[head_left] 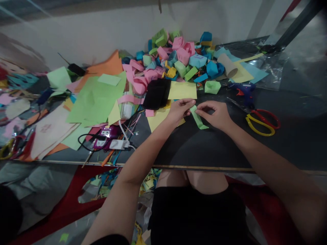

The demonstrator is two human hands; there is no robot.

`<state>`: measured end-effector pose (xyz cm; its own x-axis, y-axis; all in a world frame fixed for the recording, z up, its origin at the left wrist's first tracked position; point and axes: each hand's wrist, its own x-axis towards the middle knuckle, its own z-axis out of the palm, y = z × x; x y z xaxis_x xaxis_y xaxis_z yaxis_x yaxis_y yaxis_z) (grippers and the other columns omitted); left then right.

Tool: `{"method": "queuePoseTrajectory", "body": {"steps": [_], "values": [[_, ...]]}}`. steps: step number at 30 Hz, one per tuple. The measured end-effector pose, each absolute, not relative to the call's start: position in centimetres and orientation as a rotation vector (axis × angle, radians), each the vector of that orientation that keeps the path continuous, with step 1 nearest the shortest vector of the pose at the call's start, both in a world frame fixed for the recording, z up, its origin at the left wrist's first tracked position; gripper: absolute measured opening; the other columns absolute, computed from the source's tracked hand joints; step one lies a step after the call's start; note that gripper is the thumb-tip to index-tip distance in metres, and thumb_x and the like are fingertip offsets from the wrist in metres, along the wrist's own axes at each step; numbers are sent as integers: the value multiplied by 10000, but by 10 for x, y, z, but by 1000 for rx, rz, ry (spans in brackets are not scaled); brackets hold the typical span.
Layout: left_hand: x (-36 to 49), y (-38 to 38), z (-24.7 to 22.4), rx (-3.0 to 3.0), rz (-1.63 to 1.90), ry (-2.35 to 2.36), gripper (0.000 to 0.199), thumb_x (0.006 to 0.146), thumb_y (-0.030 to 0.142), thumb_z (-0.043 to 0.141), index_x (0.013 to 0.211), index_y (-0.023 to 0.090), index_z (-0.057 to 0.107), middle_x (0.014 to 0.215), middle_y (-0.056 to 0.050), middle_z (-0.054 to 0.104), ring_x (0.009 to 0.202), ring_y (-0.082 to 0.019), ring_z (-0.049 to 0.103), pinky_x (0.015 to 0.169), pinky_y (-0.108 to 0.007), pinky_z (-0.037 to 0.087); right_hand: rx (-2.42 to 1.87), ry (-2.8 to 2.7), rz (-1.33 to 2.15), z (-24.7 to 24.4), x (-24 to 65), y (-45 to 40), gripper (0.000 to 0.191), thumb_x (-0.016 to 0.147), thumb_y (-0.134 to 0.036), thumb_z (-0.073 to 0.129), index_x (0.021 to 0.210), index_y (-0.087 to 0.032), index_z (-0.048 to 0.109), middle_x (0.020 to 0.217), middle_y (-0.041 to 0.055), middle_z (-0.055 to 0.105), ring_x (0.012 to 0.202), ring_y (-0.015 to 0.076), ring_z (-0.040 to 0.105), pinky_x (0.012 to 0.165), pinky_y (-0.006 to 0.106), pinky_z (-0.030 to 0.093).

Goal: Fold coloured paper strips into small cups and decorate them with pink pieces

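A light green paper strip (197, 118) hangs over the dark table, its upper end between my two hands and its lower end folded near the tabletop. My left hand (181, 109) pinches the strip's top end between thumb and fingers. Close on the right, my right hand (213, 113) has its thumb and fingertips together at the strip's edge; the fingertips are small in view, and the strip passes beside them. Behind my hands lie a yellow sheet (182, 90) and a small folded green paper piece (212, 87).
Scissors with red and yellow handles (260, 122) and a blue glue gun (244, 91) lie to the right. A pile of folded colored paper (176, 58) stands behind. Left are a black phone (156, 94), green sheets (98, 98) and a purple power strip (106, 136).
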<state>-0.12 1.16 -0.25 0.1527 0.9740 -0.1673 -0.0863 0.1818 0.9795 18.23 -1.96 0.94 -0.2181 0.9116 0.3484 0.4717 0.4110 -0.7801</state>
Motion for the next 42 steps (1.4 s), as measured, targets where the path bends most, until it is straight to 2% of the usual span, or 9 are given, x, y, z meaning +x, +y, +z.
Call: {"method": "queuePoseTrajectory", "body": {"steps": [5,11,14,17,20,27,32,36,42], "values": [[2,10,-1,1111,993,1117,117,820,228,823,848,175,723,768,4,687,553,-40,542,542,-190,476,-1194,-1845,641,10,181,-21,238,862,-438,708,893,-211,771,896,68,775,755,198,690,750,354,576],[4,6,2,1297,1028,1104,242,942,395,694,810,196,731,748,-18,700,610,-85,612,618,-237,518,-1216,-1761,592,10,182,-19,217,863,-427,704,876,-214,744,896,69,765,769,200,691,738,360,579],[4,4,3,1428,1076,1040,237,896,432,730,916,198,765,824,-36,751,717,-118,670,699,-255,551,-1257,-1699,579,7,182,-16,248,873,-459,695,876,-212,725,890,65,756,780,200,694,716,348,574],[3,2,1,1575,1131,1078,193,818,353,791,928,196,775,867,-34,775,794,-137,691,756,-264,562,-1291,-1621,579,4,182,-13,305,866,-486,713,1007,-215,711,968,73,757,815,205,703,698,335,571],[4,0,-2,1633,1192,1182,101,829,288,756,878,203,780,882,-38,784,790,-142,695,759,-283,567,-1293,-1585,610,3,182,-11,412,850,-487,738,1160,-221,688,1051,91,758,862,221,720,691,339,577],[5,-2,-2,1547,1232,1206,108,805,295,788,853,198,797,890,-53,796,795,-163,719,739,-298,583,-1270,-1575,636,1,182,-15,236,838,-429,748,923,-213,791,927,74,798,859,258,756,804,423,617],[6,-3,0,1525,1221,1215,135,825,328,780,860,200,802,903,-53,798,805,-157,720,705,-280,588,-1295,-1604,589,4,182,-16,212,851,-410,747,887,-210,807,880,66,797,800,231,750,752,379,606],[6,-7,7,1555,1222,1179,158,857,327,746,965,233,814,1003,-43,806,873,-155,729,695,-255,590,-1313,-1697,582,6,182,-17,230,871,-433,726,861,-222,818,851,60,799,757,221,739,702,357,581],[6,-8,5,1594,1249,1257,80,832,279,766,798,235,823,861,-33,809,793,-166,736,742,-296,592,-1307,-1790,750,10,182,-18,285,837,-478,746,828,-204,822,801,64,796,716,215,727,663,336,551]]}}
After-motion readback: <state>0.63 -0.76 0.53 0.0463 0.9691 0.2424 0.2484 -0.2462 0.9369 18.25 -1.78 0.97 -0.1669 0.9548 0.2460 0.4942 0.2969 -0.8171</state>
